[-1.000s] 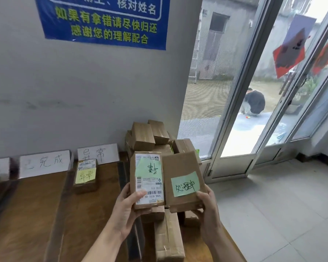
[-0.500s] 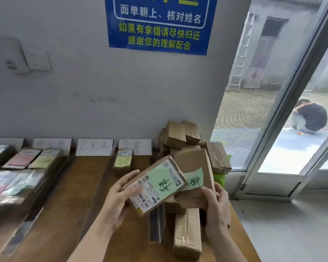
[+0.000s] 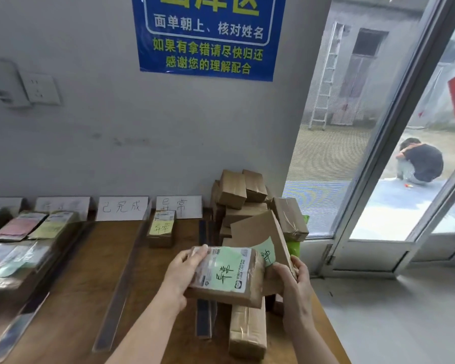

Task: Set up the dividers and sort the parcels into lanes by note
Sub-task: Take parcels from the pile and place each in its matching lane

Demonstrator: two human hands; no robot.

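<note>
My left hand grips a brown parcel with a green note and a shipping label, turned sideways over the wooden table. My right hand holds a second brown parcel with a green note behind it, tilted upright and partly hidden. One parcel with a yellow note lies in the lane under the rightmost white sign. Clear divider strips lie along the table, marking the lanes. A pile of unsorted brown parcels stands at the back right corner.
White lane signs lean against the grey wall. Flat packets with coloured notes fill the left lanes. A long taped box lies below my hands. The table's right edge borders a tiled floor and a glass door; a person crouches outside.
My view has swung left and the lanes have come into sight. My left hand has turned its parcel from upright to sideways and brought it in front of the right hand's parcel.
</note>
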